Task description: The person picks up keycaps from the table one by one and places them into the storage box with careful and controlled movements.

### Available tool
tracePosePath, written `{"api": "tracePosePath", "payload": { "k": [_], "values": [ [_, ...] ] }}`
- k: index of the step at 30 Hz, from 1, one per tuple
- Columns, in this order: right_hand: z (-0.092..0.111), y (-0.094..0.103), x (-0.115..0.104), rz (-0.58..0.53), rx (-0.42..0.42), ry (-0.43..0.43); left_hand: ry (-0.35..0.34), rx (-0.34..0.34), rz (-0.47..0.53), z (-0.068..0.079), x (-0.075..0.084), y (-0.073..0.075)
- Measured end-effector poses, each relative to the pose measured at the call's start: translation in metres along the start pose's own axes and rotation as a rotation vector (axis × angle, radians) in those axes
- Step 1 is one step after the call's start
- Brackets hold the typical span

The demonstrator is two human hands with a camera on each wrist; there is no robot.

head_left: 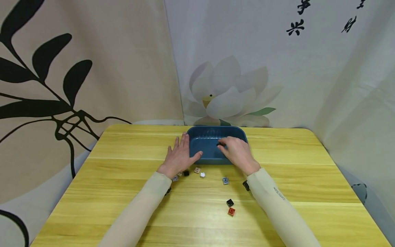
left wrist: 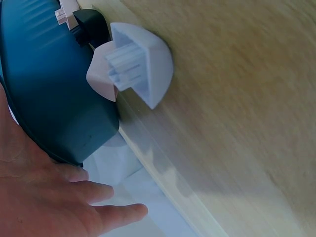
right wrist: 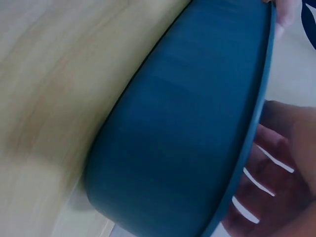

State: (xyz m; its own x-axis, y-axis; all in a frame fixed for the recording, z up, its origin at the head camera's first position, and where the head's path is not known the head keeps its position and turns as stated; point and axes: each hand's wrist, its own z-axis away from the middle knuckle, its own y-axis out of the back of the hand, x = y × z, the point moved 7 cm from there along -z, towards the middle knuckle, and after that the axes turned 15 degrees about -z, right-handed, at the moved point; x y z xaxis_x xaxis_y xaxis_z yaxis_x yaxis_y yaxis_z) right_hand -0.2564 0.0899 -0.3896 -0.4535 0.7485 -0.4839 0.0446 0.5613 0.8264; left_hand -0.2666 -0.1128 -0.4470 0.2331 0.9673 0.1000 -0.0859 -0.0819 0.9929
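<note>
A dark blue tray (head_left: 213, 161) stands at the table's far edge. My left hand (head_left: 179, 158) lies at its left end, fingers straight, the thumb reaching over the front rim. Over the tray's inside, my right hand (head_left: 240, 153) pinches a small black keycap (head_left: 220, 144) between thumb and fingertips. In the right wrist view, the tray's outer wall (right wrist: 173, 123) hides what the fingers hold. Near the left hand (left wrist: 49, 197), a pale grey keycap (left wrist: 158, 69), a pinkish keycap (left wrist: 100, 74) and a black keycap (left wrist: 95, 25) lie beside the tray.
In front of the tray are a white keycap (head_left: 202, 175), a beige keycap (head_left: 196, 170) and a grey keycap (head_left: 225, 180). Nearer me lie a black keycap (head_left: 229, 202) and a red keycap (head_left: 231, 212). Another dark piece (head_left: 246, 185) sits by the right sleeve. Curtains hang behind the table.
</note>
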Motion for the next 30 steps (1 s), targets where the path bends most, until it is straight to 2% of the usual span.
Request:
{"api": "tracePosePath", "payload": {
  "k": [7, 12, 21, 26, 30],
  "values": [
    [-0.01, -0.009, 0.01, -0.012, -0.107, -0.099, -0.001, -0.008, -0.01, 0.0, 0.001, 0.001],
    [-0.015, -0.016, 0.02, -0.028, -0.153, -0.164, 0.004, -0.01, -0.015, 0.0, 0.002, 0.001],
    [-0.016, -0.021, 0.028, -0.038, -0.206, -0.215, -0.002, 0.006, -0.013, -0.002, 0.003, 0.001],
    [-0.01, -0.019, 0.023, -0.038, -0.197, -0.196, -0.003, 0.001, -0.014, -0.002, 0.003, 0.0],
    [-0.003, -0.014, 0.013, -0.035, -0.153, -0.106, -0.001, -0.002, -0.012, -0.001, 0.002, 0.0]
  ]
}}
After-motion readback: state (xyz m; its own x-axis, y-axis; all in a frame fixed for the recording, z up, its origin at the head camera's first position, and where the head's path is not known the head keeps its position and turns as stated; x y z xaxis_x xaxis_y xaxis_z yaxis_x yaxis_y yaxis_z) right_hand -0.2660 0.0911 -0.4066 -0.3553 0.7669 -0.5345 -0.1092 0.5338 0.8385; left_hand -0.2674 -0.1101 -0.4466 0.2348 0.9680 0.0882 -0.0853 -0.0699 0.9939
